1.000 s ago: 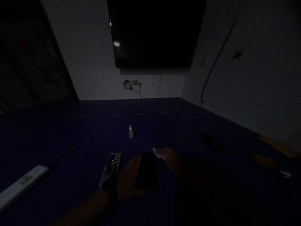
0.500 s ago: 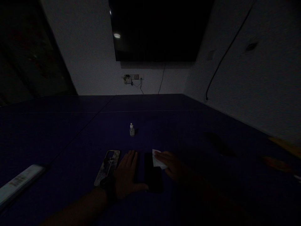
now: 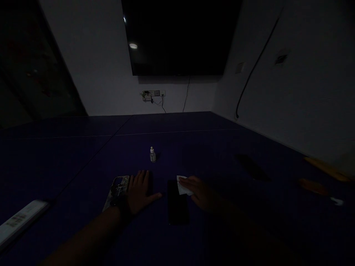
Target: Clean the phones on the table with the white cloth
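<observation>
A dark phone [image 3: 178,210] lies flat on the blue surface in front of me. My right hand [image 3: 199,192] presses a white wipe [image 3: 183,187] against the phone's upper right part, fingers over the wipe. Left of the phone, my left hand [image 3: 140,194] rests open, fingers spread, apart from the phone; a dark band circles the wrist. Beside and partly under that hand and wrist is a patterned phone case [image 3: 118,184]. Past the hands stands a small clear dropper bottle [image 3: 152,156] with a white cap, upright.
A long white box [image 3: 22,220] lies at the left. On the right are a dark flat object [image 3: 252,167], a blurred orange item with a white end [image 3: 314,186] and a yellow strip [image 3: 327,169]. A wall-mounted screen [image 3: 180,37] hangs above sockets with cables [image 3: 152,94]. The room is dim.
My left hand has moved left, off the phone's edge and further over the phone case. My right hand keeps the wipe on the phone. The whole view has shifted slightly.
</observation>
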`<state>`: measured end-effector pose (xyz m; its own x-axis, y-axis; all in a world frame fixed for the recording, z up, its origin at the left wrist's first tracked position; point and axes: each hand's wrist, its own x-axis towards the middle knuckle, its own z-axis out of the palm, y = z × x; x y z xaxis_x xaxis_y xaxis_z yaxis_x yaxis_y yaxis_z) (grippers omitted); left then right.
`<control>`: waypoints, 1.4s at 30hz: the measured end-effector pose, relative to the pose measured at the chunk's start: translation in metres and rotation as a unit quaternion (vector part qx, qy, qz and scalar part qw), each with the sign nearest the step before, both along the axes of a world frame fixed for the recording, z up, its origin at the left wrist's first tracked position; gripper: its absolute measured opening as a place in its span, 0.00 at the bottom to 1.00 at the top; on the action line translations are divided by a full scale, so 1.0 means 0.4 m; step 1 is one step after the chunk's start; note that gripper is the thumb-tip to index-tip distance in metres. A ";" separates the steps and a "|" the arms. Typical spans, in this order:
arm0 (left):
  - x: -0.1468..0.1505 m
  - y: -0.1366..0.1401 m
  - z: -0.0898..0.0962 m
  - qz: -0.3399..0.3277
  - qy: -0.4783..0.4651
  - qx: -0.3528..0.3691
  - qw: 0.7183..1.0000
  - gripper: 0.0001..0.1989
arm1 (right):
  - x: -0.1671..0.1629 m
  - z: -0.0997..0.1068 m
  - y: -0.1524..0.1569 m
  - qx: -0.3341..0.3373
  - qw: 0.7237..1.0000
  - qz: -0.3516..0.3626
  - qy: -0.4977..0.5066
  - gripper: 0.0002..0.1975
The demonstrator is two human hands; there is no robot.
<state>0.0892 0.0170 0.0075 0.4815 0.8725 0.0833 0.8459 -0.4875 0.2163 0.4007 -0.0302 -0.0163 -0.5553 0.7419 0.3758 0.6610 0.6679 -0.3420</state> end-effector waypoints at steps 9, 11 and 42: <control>0.080 -0.020 -0.033 -0.276 -0.060 -0.052 0.958 0.79 | -0.022 -0.003 -0.003 0.013 0.999 0.026 -0.013 0.40; 0.084 -0.017 -0.045 -0.273 -0.072 -0.043 0.958 0.79 | -0.013 -0.001 -0.007 0.006 0.999 0.029 -0.034 0.39; 0.083 -0.030 -0.059 -0.208 -0.013 0.014 0.978 0.72 | 0.019 -0.009 -0.001 0.022 0.997 0.033 -0.063 0.33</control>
